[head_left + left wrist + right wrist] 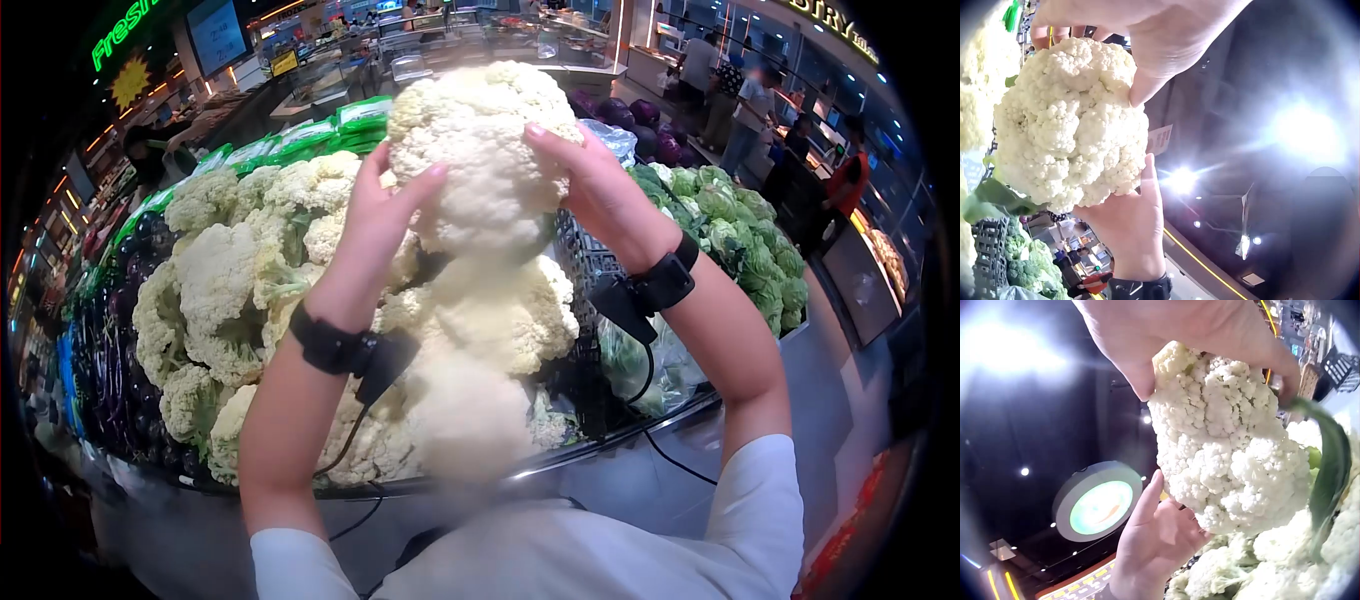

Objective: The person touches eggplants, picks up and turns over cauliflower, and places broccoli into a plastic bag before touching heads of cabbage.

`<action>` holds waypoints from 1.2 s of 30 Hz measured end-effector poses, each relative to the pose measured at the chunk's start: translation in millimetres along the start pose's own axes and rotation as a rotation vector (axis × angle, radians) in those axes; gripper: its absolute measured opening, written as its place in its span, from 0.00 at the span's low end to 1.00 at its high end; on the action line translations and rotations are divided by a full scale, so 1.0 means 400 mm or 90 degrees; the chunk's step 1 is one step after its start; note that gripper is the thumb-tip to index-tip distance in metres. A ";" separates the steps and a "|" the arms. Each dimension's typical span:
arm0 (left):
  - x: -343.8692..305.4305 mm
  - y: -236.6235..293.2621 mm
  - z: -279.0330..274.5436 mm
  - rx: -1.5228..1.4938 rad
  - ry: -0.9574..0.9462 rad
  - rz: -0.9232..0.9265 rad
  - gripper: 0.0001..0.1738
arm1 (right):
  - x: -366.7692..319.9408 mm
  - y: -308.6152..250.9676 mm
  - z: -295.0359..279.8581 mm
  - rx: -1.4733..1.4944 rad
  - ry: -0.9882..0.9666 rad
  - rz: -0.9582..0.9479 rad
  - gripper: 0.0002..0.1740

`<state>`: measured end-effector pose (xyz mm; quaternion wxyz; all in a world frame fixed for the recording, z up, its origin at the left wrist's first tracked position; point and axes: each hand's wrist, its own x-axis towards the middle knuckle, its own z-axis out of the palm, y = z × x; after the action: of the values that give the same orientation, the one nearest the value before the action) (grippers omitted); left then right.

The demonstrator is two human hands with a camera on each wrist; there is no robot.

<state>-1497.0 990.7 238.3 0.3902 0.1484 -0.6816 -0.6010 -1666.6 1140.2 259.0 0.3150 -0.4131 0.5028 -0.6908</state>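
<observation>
A large cream-white cauliflower [480,165] is held up over the heap of cauliflowers [215,285], between both hands. My left hand [385,215] grips its left side, thumb on the near face and fingers reaching behind. On the opposite side my right hand [610,190] holds it the same way, its thumb across the florets. The left wrist view shows the bumpy curd [1072,125] close up, with a green leaf [1000,197] at its lower left. From the right wrist, a long leaf [1329,465] hangs off the base. Most fingertips are hidden behind the cauliflower.
Dark eggplants [115,340] lie left of the heap, green packaged goods [300,140] behind it. To the right are a black crate [590,260], green leafy heads [735,225] and purple cabbages [640,125]. People stand farther back at the right.
</observation>
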 end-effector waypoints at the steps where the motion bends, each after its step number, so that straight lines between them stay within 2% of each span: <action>1: 0.035 -0.041 0.020 0.008 -0.012 -0.011 0.55 | 0.002 0.017 -0.036 0.017 0.008 -0.004 0.33; 5: 0.084 -0.140 0.116 0.072 -0.020 -0.103 0.57 | 0.011 0.116 -0.150 0.089 0.067 0.040 0.26; 8: 0.091 -0.192 0.161 0.021 -0.036 -0.163 0.56 | 0.052 0.245 -0.245 0.124 0.059 0.054 0.25; 10: 0.092 -0.202 0.191 0.006 -0.051 -0.174 0.55 | 0.048 0.273 -0.260 0.120 0.099 0.037 0.23; 14: 0.108 -0.221 0.213 0.064 -0.110 -0.138 0.47 | 0.056 0.338 -0.326 0.200 0.134 0.068 0.23; 16: 0.145 -0.263 0.195 0.219 -0.142 -0.107 0.39 | 0.051 0.360 -0.352 0.250 0.154 0.105 0.23; 17: 0.197 -0.338 0.157 0.353 -0.149 -0.077 0.35 | 0.044 0.368 -0.362 0.266 0.176 0.133 0.22; 18: 0.212 -0.337 0.147 0.487 -0.156 -0.046 0.32 | 0.037 0.378 -0.368 0.281 0.198 0.161 0.22; 19: 0.195 -0.328 0.144 0.681 -0.125 0.062 0.25 | 0.031 0.388 -0.371 0.281 0.203 0.140 0.22; 23: 0.240 -0.457 0.088 0.815 -0.151 0.267 0.21 | 0.021 0.396 -0.370 0.318 0.215 0.135 0.21; 26: 0.240 -0.389 0.060 0.810 -0.258 0.239 0.21 | 0.032 0.411 -0.376 0.307 0.251 0.131 0.20; 29: 0.234 -0.389 0.051 0.801 -0.238 0.249 0.24 | 0.055 0.421 -0.387 0.338 0.173 0.102 0.20; 32: 0.224 -0.371 0.023 0.780 -0.258 0.218 0.25 | 0.089 0.380 -0.361 0.289 0.149 0.138 0.20; 33: 0.222 -0.366 0.012 0.771 -0.264 0.205 0.26 | 0.113 0.377 -0.362 0.277 0.090 0.156 0.22; 36: 0.214 -0.414 -0.015 0.756 -0.247 0.274 0.27 | 0.151 0.351 -0.377 0.199 0.010 0.271 0.25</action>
<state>-1592.7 890.2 113.6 0.2236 0.0882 -0.9695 -0.0477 -1825.5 1112.7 117.1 0.5091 -0.2390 0.4683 -0.6814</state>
